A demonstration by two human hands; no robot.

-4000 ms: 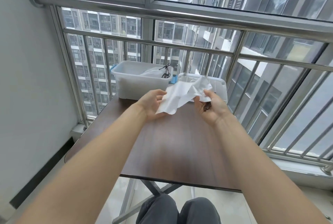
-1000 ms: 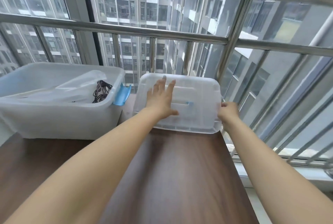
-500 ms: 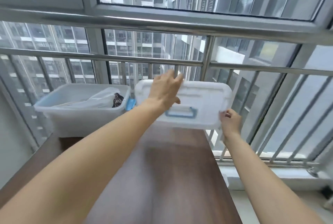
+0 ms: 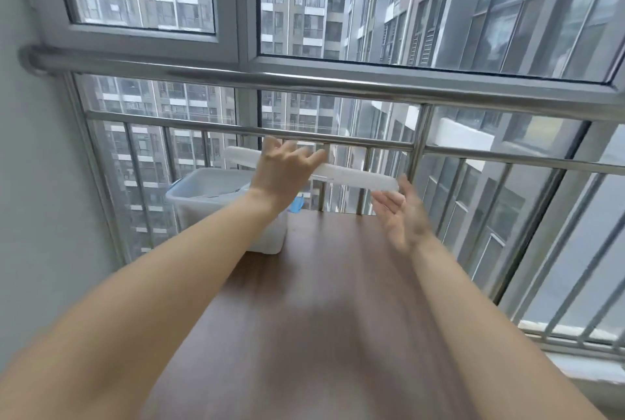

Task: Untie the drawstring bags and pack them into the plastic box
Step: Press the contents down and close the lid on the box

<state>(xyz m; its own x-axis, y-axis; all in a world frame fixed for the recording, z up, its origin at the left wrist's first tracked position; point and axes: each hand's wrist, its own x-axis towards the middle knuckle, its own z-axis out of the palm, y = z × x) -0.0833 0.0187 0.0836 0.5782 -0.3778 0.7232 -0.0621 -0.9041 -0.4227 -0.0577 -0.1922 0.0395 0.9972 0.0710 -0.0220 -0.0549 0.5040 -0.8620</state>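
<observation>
Left hand (image 4: pixel 287 169) fingers curled over lid (image 4: pixel 355 176) edge; right hand (image 4: pixel 402 216) fingers spread, just below it. Lid looks light, stiff, slippery: grip rims. Plastic box (image 4: pixel 206 196) left of fingers.

Light: soft, even daylight through the window (image 4: pixel 439 13) beyond both hands; bright, no hard shadows.
Glare: a pale sheen on the desk (image 4: pixel 324 318) nearer the camera than the hands; thin highlights along the steel railing (image 4: pixel 338 84) above them.
Blur: motion smear on the right hand (image 4: pixel 402 213), the left hand (image 4: pixel 287 169) and the desk grain.
Distortion: wide-angle bending of the railing bars and forearms toward the edges.
</observation>
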